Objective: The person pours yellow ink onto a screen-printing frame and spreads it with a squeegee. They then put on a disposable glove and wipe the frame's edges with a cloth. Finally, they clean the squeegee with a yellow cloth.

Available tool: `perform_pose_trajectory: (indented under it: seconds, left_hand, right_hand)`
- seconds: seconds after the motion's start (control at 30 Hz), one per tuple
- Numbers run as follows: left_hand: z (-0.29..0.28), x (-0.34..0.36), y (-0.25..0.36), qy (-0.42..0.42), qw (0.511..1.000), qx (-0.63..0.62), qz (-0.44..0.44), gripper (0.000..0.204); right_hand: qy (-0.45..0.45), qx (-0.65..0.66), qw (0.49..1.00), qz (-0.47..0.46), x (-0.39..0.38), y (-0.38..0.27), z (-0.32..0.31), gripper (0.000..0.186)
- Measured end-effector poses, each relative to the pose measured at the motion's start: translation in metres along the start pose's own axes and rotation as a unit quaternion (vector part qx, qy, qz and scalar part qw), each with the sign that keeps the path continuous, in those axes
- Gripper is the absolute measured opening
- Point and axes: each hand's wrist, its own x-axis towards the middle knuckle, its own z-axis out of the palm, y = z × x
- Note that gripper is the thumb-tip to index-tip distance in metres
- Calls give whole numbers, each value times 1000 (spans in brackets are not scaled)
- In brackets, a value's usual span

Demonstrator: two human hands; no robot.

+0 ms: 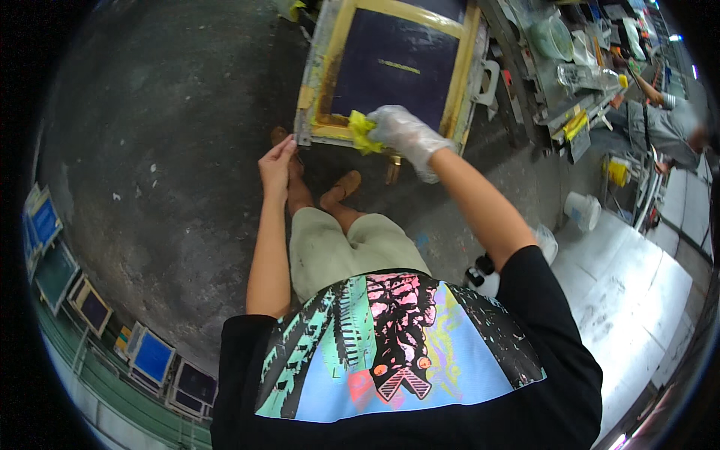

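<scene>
Left hand (pixel 276 166), bare, at 11 o'clock from the knees: fingers together, tips on the lower left corner of the screen frame (pixel 322 90); can't tell if the grip closes round the edge. Right hand (pixel 405 135), in a clear glove, at 12 o'clock: grip pinched on a yellow rag (pixel 361 129), pressed to the frame's bottom rail. Frame stands propped on the floor (pixel 172 150), just beyond the feet, tilted.

Handling, my read: wooden frame stiff, moderately light, but the dark mesh (pixel 394 64) is taut and puncture-prone. Hold by the rails or corners only. Rails look ink-smeared, likely slick. Rag is soft, limp, probably wet.

Farther, 1–2 o'clock: cluttered bench (pixel 551 97), white bucket (pixel 583 210).
</scene>
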Motion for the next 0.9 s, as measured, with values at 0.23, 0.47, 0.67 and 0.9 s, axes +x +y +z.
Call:
perform_pose_trajectory:
  seconds: [0.23,0.47,0.67,0.9]
  left_hand:
    - [7,-7,-3,42,999,-33,3,34]
    - [17,3,-26,78,993,-74,47,28]
    - [9,0,-1,37,999,-25,-24,35]
    - [-13,14,-3,-19,998,-17,-62,37]
  right_hand:
    - [-24,-23,997,76,74,-48,50,32]
    - [-48,-106,989,91,-33,52,-13,31]
    - [-63,-85,993,42,33,4,23,31]
    - [59,-86,988,115,91,-71,77,24]
